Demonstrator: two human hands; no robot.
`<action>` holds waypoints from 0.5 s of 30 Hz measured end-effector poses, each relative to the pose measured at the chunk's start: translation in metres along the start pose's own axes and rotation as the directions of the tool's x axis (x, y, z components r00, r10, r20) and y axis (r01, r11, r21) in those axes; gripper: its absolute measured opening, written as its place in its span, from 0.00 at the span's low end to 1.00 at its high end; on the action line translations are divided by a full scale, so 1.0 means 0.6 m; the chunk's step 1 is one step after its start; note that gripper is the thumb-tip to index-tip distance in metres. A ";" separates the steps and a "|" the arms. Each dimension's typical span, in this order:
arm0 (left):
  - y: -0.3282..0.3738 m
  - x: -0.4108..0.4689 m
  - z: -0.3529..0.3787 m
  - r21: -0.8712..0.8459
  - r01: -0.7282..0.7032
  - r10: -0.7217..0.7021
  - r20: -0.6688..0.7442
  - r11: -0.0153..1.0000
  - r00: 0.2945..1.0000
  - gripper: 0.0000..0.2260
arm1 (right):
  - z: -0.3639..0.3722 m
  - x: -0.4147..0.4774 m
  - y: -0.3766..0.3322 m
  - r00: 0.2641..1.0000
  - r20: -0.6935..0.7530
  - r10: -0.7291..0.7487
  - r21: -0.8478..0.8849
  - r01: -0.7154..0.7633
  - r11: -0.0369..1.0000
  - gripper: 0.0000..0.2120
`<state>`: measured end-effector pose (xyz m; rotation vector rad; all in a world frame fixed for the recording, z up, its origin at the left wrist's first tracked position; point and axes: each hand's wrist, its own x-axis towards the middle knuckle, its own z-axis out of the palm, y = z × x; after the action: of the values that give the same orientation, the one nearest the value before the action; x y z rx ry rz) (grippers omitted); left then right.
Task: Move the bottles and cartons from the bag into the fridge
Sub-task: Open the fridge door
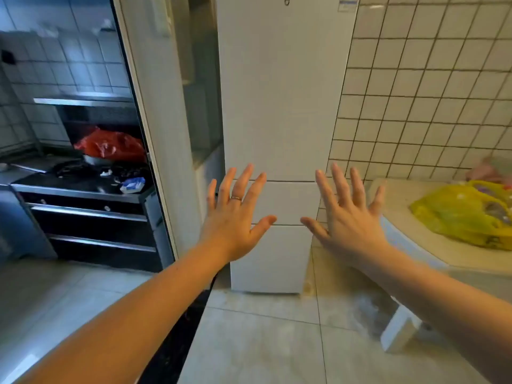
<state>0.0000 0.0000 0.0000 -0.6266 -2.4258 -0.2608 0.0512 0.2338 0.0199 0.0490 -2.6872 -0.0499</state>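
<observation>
Fridge [277, 106], tall white three-door unit, all doors closed, sits mid-feed; I place everything else off it. Far left of the fridge, through a doorway, I see a black built-in stove and oven [88, 214] with steel handles. A crumpled red plastic bag [110, 146] sits on top at its back, and a small blue-and-white packet [133, 185] at its near right corner. Pale sliding-door frame [155, 134] runs between stove and fridge. Left hand [235, 217] is up in front of the fridge's left edge, level with the middle door, back toward me, fingers spread wide, holding nothing; thin gold ring [236, 198] on one finger. Right hand [349, 217] mirrors it in front of the fridge's right edge, fingers also fanned wide, nothing held. I cannot tell whether either palm touches the doors. Right of the fridge, beige square-tiled wall [429, 92] with dark grout. Lower right of the fridge, beige-topped table with white legs [401, 200] stands near it. Translucent yellow plastic bag [460, 217] lies slumped on that tabletop, well right of the fridge and apart from both hands. Blurred shapes show through the plastic; I can't tell bottles from cartons. Pink object [484, 170] behind the bag, too blurred to name.
</observation>
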 end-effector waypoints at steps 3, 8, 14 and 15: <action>-0.005 -0.004 0.061 0.006 0.074 -0.075 0.091 0.997 0.993 0.34 | 0.055 0.019 0.011 0.998 0.058 -0.024 -0.023 0.026 0.999 0.40; -0.022 0.016 0.171 -0.004 0.148 -0.145 0.185 0.989 0.972 0.34 | 0.145 0.074 0.058 0.984 0.126 -0.124 0.036 0.120 0.992 0.40; -0.021 0.068 0.271 -0.110 0.273 -0.232 0.286 0.956 0.930 0.34 | 0.237 0.159 0.114 0.961 0.202 -0.189 0.106 0.170 0.980 0.39; -0.022 0.075 0.287 -0.118 0.288 -0.242 0.301 0.950 0.922 0.33 | 0.252 0.173 0.121 0.955 0.203 -0.214 0.110 0.195 0.975 0.38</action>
<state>-0.1268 0.0612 -0.1095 -0.4225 -2.7911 -0.5138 -0.1104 0.3061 -0.0673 0.3704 -2.8884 0.0010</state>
